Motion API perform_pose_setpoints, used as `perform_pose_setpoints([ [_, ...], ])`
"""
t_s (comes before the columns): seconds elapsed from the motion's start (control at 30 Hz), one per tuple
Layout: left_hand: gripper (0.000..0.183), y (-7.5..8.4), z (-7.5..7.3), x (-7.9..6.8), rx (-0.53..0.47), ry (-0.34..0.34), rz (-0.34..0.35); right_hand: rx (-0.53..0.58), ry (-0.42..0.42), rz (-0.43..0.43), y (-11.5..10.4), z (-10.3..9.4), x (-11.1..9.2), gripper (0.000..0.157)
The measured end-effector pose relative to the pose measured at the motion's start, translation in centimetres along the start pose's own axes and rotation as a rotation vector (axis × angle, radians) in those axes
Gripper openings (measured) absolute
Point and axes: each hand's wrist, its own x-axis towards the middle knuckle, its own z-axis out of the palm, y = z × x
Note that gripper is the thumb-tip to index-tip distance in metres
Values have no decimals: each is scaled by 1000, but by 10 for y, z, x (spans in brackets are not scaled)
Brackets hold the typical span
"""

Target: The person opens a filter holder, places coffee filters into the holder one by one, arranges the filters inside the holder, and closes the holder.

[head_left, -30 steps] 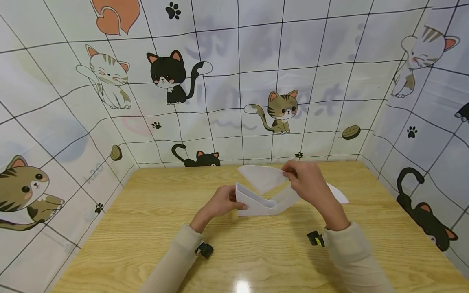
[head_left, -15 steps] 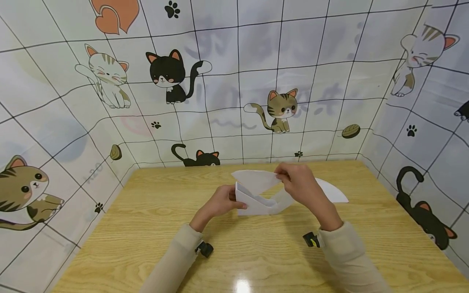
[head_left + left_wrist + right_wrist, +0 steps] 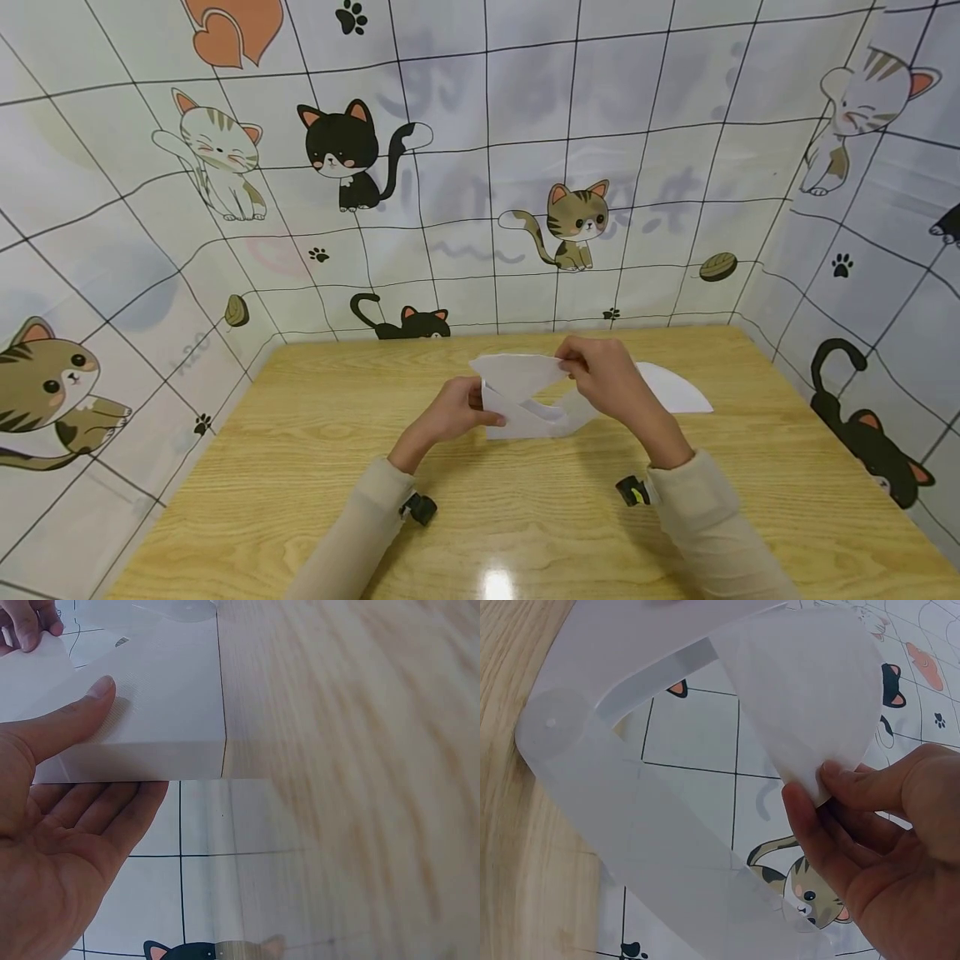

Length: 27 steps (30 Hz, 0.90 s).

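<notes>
My left hand [image 3: 454, 410] grips the left end of a white box [image 3: 169, 697], thumb on its near face and fingers behind. The box stands on its edge on the table. Its translucent lid [image 3: 660, 840] is swung out to the right on a round pivot. Between thumb and fingers, my right hand [image 3: 609, 377] pinches the right corner of a fan-shaped white paper coffee filter [image 3: 810, 690]. The filter is at the box's upper opening, its lower part overlapping the box; how deep it sits cannot be told.
Another fan-shaped white paper [image 3: 675, 389], perhaps a stack, lies on the wooden table [image 3: 315, 500] behind and right of the right hand. Walls covered with a cat-print sheet [image 3: 457, 183] enclose the table's back and sides.
My right hand has moved left and slightly down, bringing the coffee filter from behind the box to its opening. The left hand keeps its grip on the box, nearly still.
</notes>
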Motion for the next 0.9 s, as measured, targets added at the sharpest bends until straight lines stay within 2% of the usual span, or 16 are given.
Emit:
perform_pose_setpoints([
  [0.47,39,-1,-1,1,17,-4,-6,105,-50,36,6,11,1,6],
  [0.9,40,2,-5,1,22,-13,1,103,-114,77,1,13,2,6],
])
